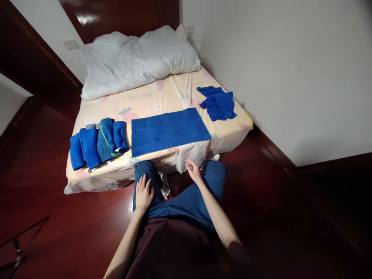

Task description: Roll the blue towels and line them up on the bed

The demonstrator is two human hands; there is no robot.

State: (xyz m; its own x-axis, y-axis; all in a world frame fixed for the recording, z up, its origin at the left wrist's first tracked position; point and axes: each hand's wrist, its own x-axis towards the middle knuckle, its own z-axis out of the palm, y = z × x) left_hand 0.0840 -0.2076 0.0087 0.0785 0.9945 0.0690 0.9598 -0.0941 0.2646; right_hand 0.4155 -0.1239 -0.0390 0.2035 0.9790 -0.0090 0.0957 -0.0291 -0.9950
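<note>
My left hand (143,193) lies on my left thigh, fingers spread, holding nothing. Over the gap between my knees, close to the right one, hovers my right hand (193,170); its fingers are loosely bent and apart, and no object shows in them. They are near the hanging edge of the bed sheet (186,153); whether they touch it I cannot tell. In front of me a blue towel (170,131) with a green edge is spread flat on the bed. To its left, several folded or rolled blue towels (90,147) sit side by side. Right of it lies a crumpled blue towel (219,104).
A bulky white quilt or pillow (139,58) fills the head of the bed, against a dark headboard (124,17). A white wall (276,77) runs along the right. Part of a black stand (19,255) is on the dark red floor (72,224) at lower left.
</note>
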